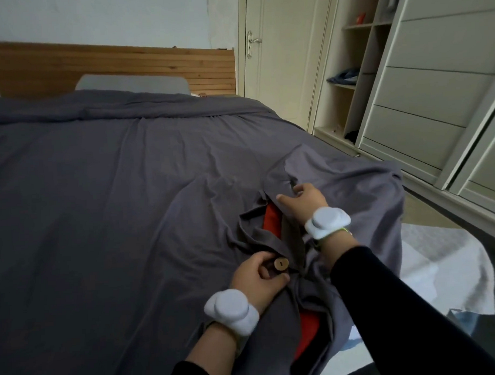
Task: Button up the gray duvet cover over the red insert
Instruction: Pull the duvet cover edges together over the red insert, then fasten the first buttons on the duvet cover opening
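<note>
A person at the foot of a bed works along the open edge of a gray duvet cover point(105, 175), which is spread across the mattress up to the wooden headboard point(110, 66). The left hand point(259, 279) pinches the fabric at a round wooden button point(281, 264), fingers curled under the hem and thumb lying just below the button. The right hand point(303, 202) reaches farther along the opening, fingers loosely spread on a raised fold of the cover; whether it actually grips the cloth cannot be told. The red insert point(272, 220) shows through the gap between the two hands, and again in a second gap nearer the person, so the closure appears only partly done. Doing this step well likely means drawing the upper flap taut with the right hand until the two edges line up, keeping the red filling tucked below the seam, then tilting the button edge-on through its hole. The buttonhole itself is not visible. A wardrobe point(422, 91) stands to the right.
</note>
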The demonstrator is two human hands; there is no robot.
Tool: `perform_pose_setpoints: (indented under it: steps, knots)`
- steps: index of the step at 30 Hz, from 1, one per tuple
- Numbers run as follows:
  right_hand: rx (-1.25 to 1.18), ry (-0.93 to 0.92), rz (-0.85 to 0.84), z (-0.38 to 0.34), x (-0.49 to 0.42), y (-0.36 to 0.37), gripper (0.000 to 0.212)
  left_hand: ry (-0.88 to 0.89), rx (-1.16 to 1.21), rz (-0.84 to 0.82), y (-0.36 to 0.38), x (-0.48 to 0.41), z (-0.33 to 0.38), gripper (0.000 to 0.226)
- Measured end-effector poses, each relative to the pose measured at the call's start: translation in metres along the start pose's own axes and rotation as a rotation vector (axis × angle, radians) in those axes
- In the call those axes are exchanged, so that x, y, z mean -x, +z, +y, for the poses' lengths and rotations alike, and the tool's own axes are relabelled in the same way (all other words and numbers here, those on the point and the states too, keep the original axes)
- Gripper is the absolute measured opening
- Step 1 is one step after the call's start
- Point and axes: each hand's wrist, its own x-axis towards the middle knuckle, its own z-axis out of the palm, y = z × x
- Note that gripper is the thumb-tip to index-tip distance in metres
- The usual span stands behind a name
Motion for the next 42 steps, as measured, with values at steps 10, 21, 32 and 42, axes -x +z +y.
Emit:
perform_pose_setpoints:
  steps: [10,21,32,42]
  knots:
    - [0.548,0.044,-0.112,0.009,-0.044,0.052,0.060,-0.052,-0.110,-0.019,-0.012,0.000,-0.008,0.049]
    - [-0.601,0.219,0.229,0.059,-0.022,-0.071,0.040,0.271,-0.019,-0.168,0.015,0.010,0.023,0.066]
    - [-1.021,0.499,0.270,0.133,0.013,-0.126,0.030,0.163,-0.101,-0.130,0.010,-0.004,0.012,0.049]
    - [-0.861,0.443,-0.049,0.102,0.007,-0.095,0.061,0.110,-0.108,-0.131,0.006,-0.009,0.007,0.023]
